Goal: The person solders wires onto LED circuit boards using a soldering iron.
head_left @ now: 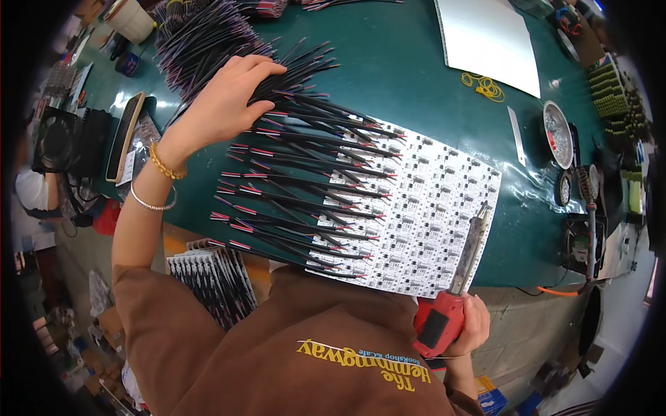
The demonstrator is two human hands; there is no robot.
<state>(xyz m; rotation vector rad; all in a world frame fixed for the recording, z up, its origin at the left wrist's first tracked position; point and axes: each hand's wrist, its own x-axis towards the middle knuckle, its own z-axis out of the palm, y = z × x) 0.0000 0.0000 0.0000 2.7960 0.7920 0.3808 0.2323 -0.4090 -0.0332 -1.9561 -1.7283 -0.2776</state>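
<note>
My left hand (232,97) reaches over a heap of black wires (208,41) with red, blue and white ends. Its thumb and forefinger are apart, with wire ends beneath them; the other fingertips are partly hidden. A red soldering gun (441,320) is gripped in my right hand (474,326), its long metal barrel pointing up over the right side of a white circuit board sheet (431,187). Small dark components cover the sheet in rows. Across its left part lie rows of black wires (298,201), their other ends reaching past the sheet's left edge.
The green tabletop (388,62) carries a white panel (489,41), yellow rubber bands (483,87) and a round metal dish (557,135). A soldering stand (584,239) is at the right. Wired boards (211,277) are stacked below the table's near edge. A white cup (130,21) stands far left.
</note>
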